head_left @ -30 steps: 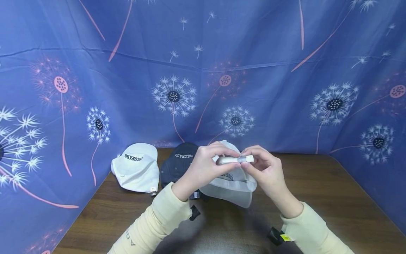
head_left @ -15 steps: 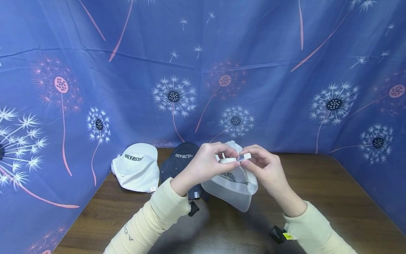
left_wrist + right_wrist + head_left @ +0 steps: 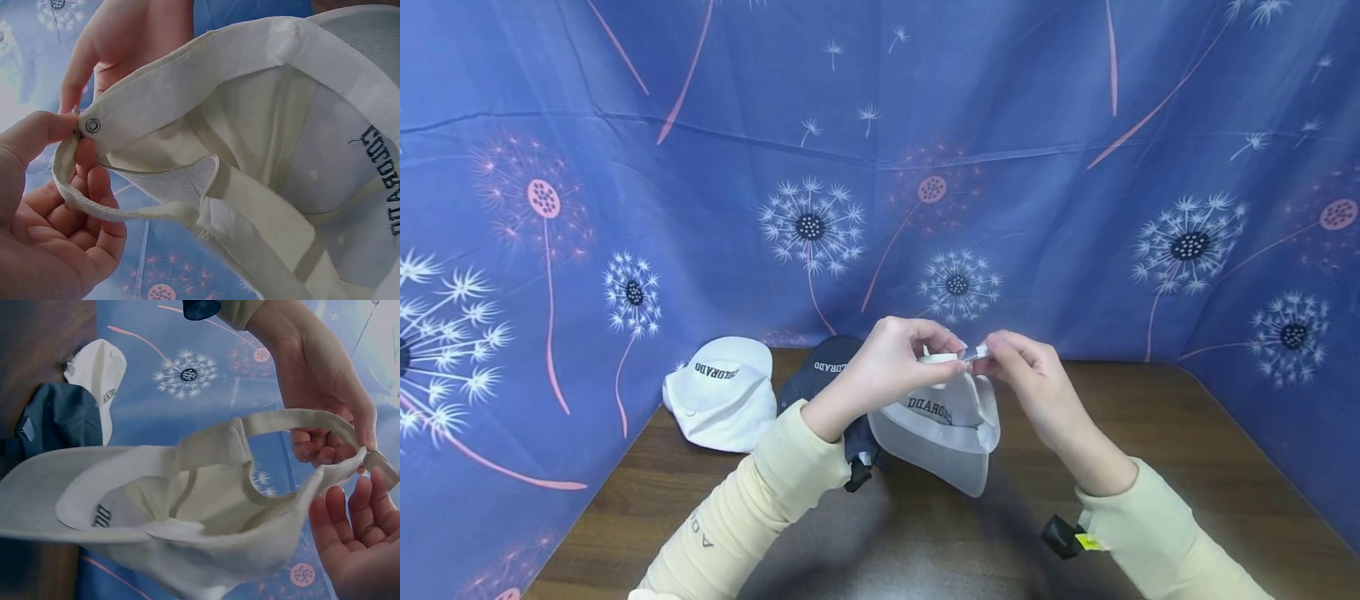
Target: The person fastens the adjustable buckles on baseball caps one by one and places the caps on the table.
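Note:
A white baseball cap [image 3: 936, 421] hangs in the air between both hands, its inside and brim towards me. Dark "COLORADO" lettering shows on its front. At its back, the fabric strap [image 3: 119, 212] forms a loop that meets a small metal buckle [image 3: 972, 354]. My left hand [image 3: 880, 367] pinches the strap between thumb and fingertips just left of the buckle. My right hand [image 3: 1037, 379] pinches the strap's short end on the buckle's other side. A metal eyelet [image 3: 92, 125] shows in the cap's edge beside the left thumb.
Another white cap [image 3: 718, 404] lies at the left of the brown wooden table [image 3: 1172, 467]. A dark cap [image 3: 816, 383] lies beside it, partly covered by the left forearm. A blue dandelion-print cloth [image 3: 1060, 217] hangs behind the table.
Both hands have risen slightly with the cap. The buckle and strap end have tilted upward on the right, and the right fingers have shifted from the buckle towards the strap's end.

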Action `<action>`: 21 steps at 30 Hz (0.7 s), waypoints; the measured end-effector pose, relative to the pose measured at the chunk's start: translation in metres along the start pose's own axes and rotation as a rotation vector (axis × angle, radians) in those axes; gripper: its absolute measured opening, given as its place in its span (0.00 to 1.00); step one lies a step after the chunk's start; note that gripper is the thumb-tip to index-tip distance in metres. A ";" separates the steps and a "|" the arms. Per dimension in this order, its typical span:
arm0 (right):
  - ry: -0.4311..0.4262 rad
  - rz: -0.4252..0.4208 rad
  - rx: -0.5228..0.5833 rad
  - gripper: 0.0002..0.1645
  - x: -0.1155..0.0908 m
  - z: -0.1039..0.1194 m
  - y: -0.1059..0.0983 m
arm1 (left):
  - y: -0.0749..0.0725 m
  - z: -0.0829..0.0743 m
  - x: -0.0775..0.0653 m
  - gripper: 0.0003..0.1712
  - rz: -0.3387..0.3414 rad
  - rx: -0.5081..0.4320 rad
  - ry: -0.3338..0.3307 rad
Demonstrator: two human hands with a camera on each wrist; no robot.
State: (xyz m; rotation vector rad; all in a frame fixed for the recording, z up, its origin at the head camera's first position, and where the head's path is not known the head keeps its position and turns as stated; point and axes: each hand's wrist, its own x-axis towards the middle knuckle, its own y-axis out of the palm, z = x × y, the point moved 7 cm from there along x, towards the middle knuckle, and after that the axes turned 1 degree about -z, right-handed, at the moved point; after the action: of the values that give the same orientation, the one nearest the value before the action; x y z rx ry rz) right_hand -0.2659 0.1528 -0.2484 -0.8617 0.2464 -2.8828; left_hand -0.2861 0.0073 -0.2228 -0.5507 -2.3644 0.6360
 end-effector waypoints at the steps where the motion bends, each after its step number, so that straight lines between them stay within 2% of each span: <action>1: 0.006 0.004 0.004 0.16 0.002 0.001 0.000 | -0.001 -0.001 0.001 0.09 0.001 0.008 0.001; 8: 0.045 0.020 -0.044 0.12 0.014 0.007 -0.003 | -0.009 -0.010 0.009 0.07 0.001 0.048 0.018; 14: 0.028 0.008 -0.065 0.11 0.022 0.013 -0.006 | -0.015 -0.011 0.016 0.07 0.003 0.063 -0.010; 21: 0.020 -0.009 -0.103 0.11 0.029 0.017 -0.007 | -0.022 -0.015 0.020 0.08 -0.017 0.070 -0.006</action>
State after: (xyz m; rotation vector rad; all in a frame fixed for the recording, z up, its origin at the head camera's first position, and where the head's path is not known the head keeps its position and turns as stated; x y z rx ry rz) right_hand -0.2808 0.1532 -0.2177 -0.8532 0.3966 -2.9102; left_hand -0.2957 0.0044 -0.1912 -0.4982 -2.3405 0.7109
